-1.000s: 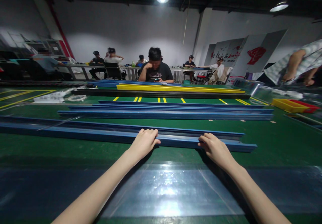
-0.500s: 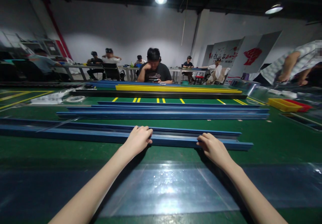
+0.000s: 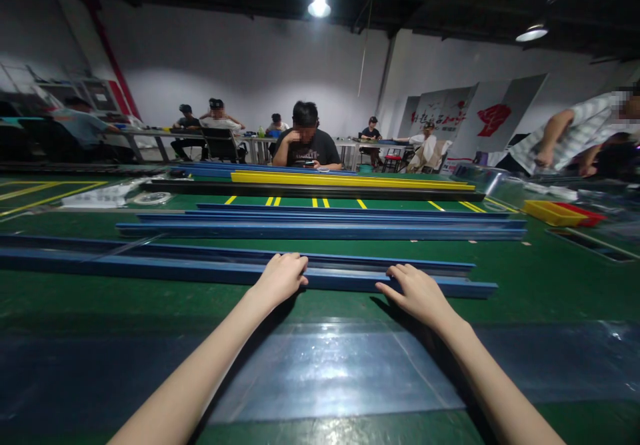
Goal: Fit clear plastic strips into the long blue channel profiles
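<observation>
The green table top (image 3: 550, 285) fills the lower view, matte and flat, with short yellow marks painted farther back; along its near edge lies a clear plastic sheet (image 3: 325, 372), smooth and glossy, throwing back the ceiling lamp's glare; just beyond the sheet lies the blue rail (image 3: 150, 268), a long straight channel with a dull painted finish and what looks like an open top between two thin walls; its long axis runs left to right, square across both forearms, with the right end stopping on the table and the left end running out of view; behind it, apart, lie more blue rails (image 3: 320, 228) parallel to it, then a yellow rail (image 3: 350, 180) on a black strip (image 3: 320, 189), all pointing the same way; at far right sit a shallow yellow tray (image 3: 553, 210) and a red one touching it; across the table a seated person (image 3: 307, 145) leans on both elbows; a person in a striped shirt (image 3: 575, 132) bends over at the right; the left hand (image 3: 280, 278) lies palm down with fingers hooked over the rail's near wall, thumb hidden, so a true clamp cannot be told; the right hand (image 3: 415, 292) is spread loose, thumb splayed aside, fingertips merely touching the rail nearer its right end.
</observation>
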`<state>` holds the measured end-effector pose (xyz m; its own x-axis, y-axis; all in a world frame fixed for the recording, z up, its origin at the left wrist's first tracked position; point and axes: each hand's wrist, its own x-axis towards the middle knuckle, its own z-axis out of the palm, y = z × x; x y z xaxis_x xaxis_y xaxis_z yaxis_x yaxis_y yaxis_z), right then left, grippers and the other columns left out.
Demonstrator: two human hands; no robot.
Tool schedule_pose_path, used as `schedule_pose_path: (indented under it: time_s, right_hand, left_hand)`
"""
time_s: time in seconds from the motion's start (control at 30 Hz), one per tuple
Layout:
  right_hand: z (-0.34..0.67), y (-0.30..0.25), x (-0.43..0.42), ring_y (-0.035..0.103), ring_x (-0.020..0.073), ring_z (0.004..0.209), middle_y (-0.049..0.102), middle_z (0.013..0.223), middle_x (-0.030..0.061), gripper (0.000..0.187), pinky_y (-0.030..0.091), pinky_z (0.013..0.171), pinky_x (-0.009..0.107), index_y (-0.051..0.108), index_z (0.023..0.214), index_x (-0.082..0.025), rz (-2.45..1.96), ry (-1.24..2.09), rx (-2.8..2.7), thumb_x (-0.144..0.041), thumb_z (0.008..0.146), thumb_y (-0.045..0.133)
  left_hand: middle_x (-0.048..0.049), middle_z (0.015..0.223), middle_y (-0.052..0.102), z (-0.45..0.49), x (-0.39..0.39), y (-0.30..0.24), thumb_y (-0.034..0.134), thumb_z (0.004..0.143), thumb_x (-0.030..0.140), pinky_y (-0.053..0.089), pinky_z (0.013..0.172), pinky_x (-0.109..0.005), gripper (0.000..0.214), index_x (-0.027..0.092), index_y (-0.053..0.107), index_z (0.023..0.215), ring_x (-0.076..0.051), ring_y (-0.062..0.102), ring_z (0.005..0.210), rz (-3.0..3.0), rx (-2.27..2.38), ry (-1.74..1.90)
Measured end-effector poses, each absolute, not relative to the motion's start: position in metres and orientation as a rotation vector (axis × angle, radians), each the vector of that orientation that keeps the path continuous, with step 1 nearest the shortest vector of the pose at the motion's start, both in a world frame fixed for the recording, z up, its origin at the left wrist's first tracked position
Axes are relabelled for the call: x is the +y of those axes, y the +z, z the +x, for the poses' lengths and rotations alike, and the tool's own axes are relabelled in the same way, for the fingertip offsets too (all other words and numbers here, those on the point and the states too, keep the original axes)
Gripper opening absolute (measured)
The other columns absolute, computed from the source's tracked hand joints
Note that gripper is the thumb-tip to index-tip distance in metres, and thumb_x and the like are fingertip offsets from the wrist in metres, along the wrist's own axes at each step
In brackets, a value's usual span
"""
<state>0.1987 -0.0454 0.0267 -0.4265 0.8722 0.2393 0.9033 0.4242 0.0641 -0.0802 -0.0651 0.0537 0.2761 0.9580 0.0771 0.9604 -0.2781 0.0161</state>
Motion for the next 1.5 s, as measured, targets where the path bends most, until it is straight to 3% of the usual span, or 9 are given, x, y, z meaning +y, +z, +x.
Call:
schedule_pose_path:
  time_s: [0.2, 0.43, 0.6, 0.77, 1.0, 1.3, 1.5]
  right_hand:
    - [0.173, 0.028, -0.045, 0.058, 0.0205, 0.084, 0.063, 0.09, 0.0078, 0.041, 0.038, 0.068, 0.028, 0.056, 0.085, -0.018, -1.58, -0.287, -2.581, -0.049, 0.089, 0.03]
    - [0.134, 0.029, -0.049, 0.054, 0.0193, 0.087, 0.06, 0.093, 0.0058, 0.02, 0.037, 0.072, 0.028, 0.055, 0.096, -0.018, -1.38, -0.273, -2.586, -0.032, 0.087, 0.043]
    - [0.12, 0.032, -0.049, 0.052, 0.0175, 0.084, 0.059, 0.089, 0.0047, 0.011, 0.036, 0.069, 0.026, 0.055, 0.087, -0.018, -1.334, -0.246, -2.584, -0.02, 0.085, 0.045]
    - [0.117, 0.035, -0.048, 0.052, 0.0169, 0.082, 0.059, 0.085, 0.0047, 0.015, 0.034, 0.066, 0.025, 0.054, 0.082, -0.017, -1.333, -0.276, -2.61, -0.008, 0.08, 0.042]
    - [0.129, 0.041, -0.047, 0.054, 0.0165, 0.08, 0.06, 0.083, 0.004, 0.012, 0.033, 0.063, 0.025, 0.053, 0.08, -0.019, -1.308, -0.213, -2.684, -0.011, 0.079, 0.043]
    - [0.176, 0.047, -0.037, 0.055, 0.0148, 0.074, 0.06, 0.081, 0.0028, 0.011, 0.031, 0.058, 0.022, 0.052, 0.076, -0.02, -1.391, -0.053, -2.722, -0.012, 0.076, 0.043]
    - [0.197, 0.045, -0.032, 0.054, 0.0156, 0.077, 0.06, 0.083, 0.0035, 0.014, 0.033, 0.06, 0.023, 0.051, 0.077, -0.021, -1.39, -0.032, -2.711, -0.01, 0.075, 0.042]
  left_hand:
    - [-0.0059, 0.088, 0.062, -0.08, -0.064, 0.052, 0.055, 0.078, 0.021, 0.041, 0.068, -0.027, 0.004, 0.018, 0.057, 0.08, -0.021, 0.059, 0.086, -2.493, -1.885, -0.118]
    - [-0.0067, 0.089, 0.062, -0.08, -0.063, 0.049, 0.055, 0.078, 0.02, 0.043, 0.069, -0.028, 0.004, 0.018, 0.056, 0.081, -0.022, 0.059, 0.087, -2.502, -1.878, -0.149]
    - [-0.0062, 0.09, 0.061, -0.081, -0.062, 0.048, 0.054, 0.078, 0.021, 0.044, 0.072, -0.028, 0.004, 0.018, 0.055, 0.081, -0.022, 0.058, 0.088, -2.499, -1.875, -0.151]
    - [-0.0066, 0.091, 0.061, -0.081, -0.064, 0.049, 0.052, 0.079, 0.018, 0.044, 0.072, -0.029, 0.004, 0.018, 0.055, 0.082, -0.022, 0.058, 0.089, -2.523, -1.842, -0.157]
    - [-0.0087, 0.091, 0.06, -0.07, -0.071, 0.051, 0.052, 0.079, 0.016, 0.045, 0.075, -0.033, 0.008, 0.017, 0.055, 0.086, -0.024, 0.057, 0.09, -2.546, -1.814, -0.145]
    - [-0.0042, 0.101, 0.057, -0.075, -0.064, 0.047, 0.057, 0.078, 0.024, 0.041, 0.086, -0.025, 0.024, 0.018, 0.056, 0.101, -0.016, 0.054, 0.096, -2.889, -1.722, -0.609]
    - [-0.0062, 0.106, 0.058, -0.077, -0.065, 0.048, 0.057, 0.079, 0.025, 0.041, 0.086, -0.03, 0.026, 0.018, 0.055, 0.103, -0.02, 0.054, 0.1, -2.795, -1.742, -0.369]
